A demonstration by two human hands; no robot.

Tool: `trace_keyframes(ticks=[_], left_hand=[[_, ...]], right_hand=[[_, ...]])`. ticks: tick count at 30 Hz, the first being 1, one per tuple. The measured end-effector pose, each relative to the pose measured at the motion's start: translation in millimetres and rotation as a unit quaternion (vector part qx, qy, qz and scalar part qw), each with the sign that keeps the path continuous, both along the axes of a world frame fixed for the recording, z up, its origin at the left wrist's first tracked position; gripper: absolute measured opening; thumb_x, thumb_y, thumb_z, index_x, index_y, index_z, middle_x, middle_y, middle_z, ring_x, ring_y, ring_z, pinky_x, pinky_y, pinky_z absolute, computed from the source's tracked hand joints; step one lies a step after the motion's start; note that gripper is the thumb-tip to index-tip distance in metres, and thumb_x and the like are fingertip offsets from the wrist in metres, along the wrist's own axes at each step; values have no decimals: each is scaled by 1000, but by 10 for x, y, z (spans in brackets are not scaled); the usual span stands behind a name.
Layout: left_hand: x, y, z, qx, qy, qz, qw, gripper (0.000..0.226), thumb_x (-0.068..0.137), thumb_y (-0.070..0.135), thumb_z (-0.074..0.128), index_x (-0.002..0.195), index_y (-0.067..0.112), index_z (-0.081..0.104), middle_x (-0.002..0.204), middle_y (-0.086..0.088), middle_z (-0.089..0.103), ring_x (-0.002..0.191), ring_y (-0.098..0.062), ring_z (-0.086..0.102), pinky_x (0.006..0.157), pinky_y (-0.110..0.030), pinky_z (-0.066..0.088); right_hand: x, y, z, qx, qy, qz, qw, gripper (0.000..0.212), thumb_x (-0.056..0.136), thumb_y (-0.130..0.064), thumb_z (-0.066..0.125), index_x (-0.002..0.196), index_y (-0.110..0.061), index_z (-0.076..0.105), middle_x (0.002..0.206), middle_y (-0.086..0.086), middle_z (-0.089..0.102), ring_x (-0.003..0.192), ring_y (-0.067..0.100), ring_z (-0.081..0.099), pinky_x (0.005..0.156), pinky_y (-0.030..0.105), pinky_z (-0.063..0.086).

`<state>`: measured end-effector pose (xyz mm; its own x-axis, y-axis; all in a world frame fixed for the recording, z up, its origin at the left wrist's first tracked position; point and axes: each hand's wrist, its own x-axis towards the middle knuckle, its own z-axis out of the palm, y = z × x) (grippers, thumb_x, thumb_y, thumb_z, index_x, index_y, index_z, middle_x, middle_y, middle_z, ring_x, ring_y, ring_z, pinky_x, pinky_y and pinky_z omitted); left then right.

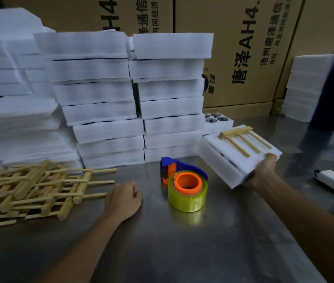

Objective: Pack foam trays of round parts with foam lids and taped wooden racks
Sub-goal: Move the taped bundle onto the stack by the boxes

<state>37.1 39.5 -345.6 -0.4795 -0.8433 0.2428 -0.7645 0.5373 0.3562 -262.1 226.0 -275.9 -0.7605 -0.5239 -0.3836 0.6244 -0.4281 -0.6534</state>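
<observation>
- The right hand point(263, 172) grips a lidded foam tray point(231, 158) by its near edge, lifted and tilted, a wooden rack point(243, 140) lying on top.
- The left hand point(124, 199) rests on the steel table point(162, 242), curled into an empty fist.
- Between the hands sits a tape dispenser point(184, 183).
- Left of the fist lies a pile of racks point(33, 190).
- Beyond both hands stand stacked foam trays point(137, 99).

Steel table point(162, 242): tape dispenser point(184, 186) at centre. Wooden racks point(35, 190) piled at nine o'clock. Left hand point(124, 201) fisted, resting. Right hand point(262, 172) at three o'clock gripping foam pack point(223, 160), rack point(243, 140) atop. Foam stacks point(137, 99) at twelve.
</observation>
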Motion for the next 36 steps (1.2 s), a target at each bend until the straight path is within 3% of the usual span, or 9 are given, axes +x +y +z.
trace_keyframes(ticks=[4, 10, 17, 23, 27, 31, 34, 36], left_hand=[[-108, -73, -30, -43, -53, 11, 998, 33, 93, 39, 47, 66, 20, 41, 79, -3, 62, 84, -26, 59, 64, -33, 41], [-238, -245, -63, -59, -90, 46, 993, 40, 94, 46, 38, 64, 20, 42, 77, -4, 64, 78, -25, 61, 61, -30, 38], [-298, -460, -63, -62, -88, 70, 992, 45, 91, 46, 44, 58, 15, 43, 61, -1, 54, 73, -28, 62, 57, -29, 34], [-313, -541, -65, -65, -70, 95, 991, 46, 91, 44, 48, 58, 11, 46, 68, -7, 63, 77, -33, 64, 59, -31, 39], [-325, -554, -77, -73, -75, 107, 989, 46, 91, 43, 47, 58, 11, 49, 69, -7, 64, 77, -33, 64, 57, -30, 36], [-335, -559, -80, -77, -79, 106, 988, 47, 91, 45, 47, 57, 12, 49, 70, -6, 65, 78, -32, 65, 58, -30, 37], [-328, -551, -80, -80, -78, 108, 988, 46, 90, 45, 46, 58, 12, 49, 71, -6, 65, 80, -33, 65, 58, -30, 36], [-327, -549, -78, -81, -79, 106, 988, 45, 90, 44, 46, 59, 12, 50, 73, -6, 66, 81, -33, 65, 59, -30, 36]], right_hand=[[-206, -143, -107, 28, -21, -34, 999, 45, 93, -58, 43, 121, -26, 60, 113, 5, 72, 96, 30, 71, 89, 54, 54], [-452, -442, -193, 70, -28, -101, 992, 68, 86, -53, 64, 143, -25, 40, 127, 4, 61, 103, 28, 67, 89, 55, 53], [-625, -848, -223, 73, -16, -92, 993, 80, 84, -56, 66, 146, -21, 32, 137, 5, 52, 112, 27, 62, 92, 52, 53], [-737, -1176, -219, 42, -35, -74, 996, 74, 87, -47, 67, 147, -22, 32, 137, 6, 52, 112, 29, 61, 93, 49, 53], [-756, -1311, -238, 137, 26, -76, 987, 78, 89, -60, 55, 148, -17, 27, 143, 4, 45, 121, 26, 54, 98, 43, 50], [-782, -1273, -343, 223, 120, -53, 966, 81, 89, -63, 52, 144, -7, 34, 139, 11, 46, 120, 32, 54, 91, 48, 55], [-716, -1222, -455, 366, 208, -58, 905, 79, 88, -68, 47, 136, -4, 45, 137, 18, 49, 120, 38, 53, 101, 49, 44], [-558, -1207, -495, 415, 260, -83, 868, 71, 92, -61, 47, 136, -6, 43, 140, 19, 44, 122, 39, 49, 99, 47, 39]])
